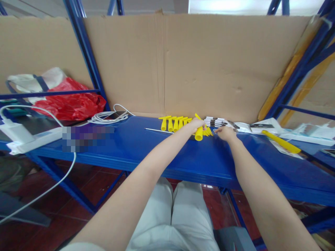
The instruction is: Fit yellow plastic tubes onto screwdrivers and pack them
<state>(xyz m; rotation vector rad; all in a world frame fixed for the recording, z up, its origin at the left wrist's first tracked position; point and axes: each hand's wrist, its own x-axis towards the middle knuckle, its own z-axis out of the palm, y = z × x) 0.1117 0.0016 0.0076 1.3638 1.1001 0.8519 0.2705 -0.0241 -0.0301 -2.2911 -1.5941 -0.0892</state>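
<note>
Both my arms reach forward over a blue metal shelf. My left hand is closed round a yellow plastic handle that stands out below the fingers. My right hand sits just to its right, fingers curled in a pinch on something too small to make out. A row of several yellow handles lies to the left of my left hand. A thin metal rod lies on the shelf before them. A stack of black-and-white small parts lies behind my right hand.
A cardboard sheet backs the shelf. A coiled white cable and a red plastic bag lie at the left, with a white power strip. A long yellow tool and papers lie at the right. Blue uprights frame both sides.
</note>
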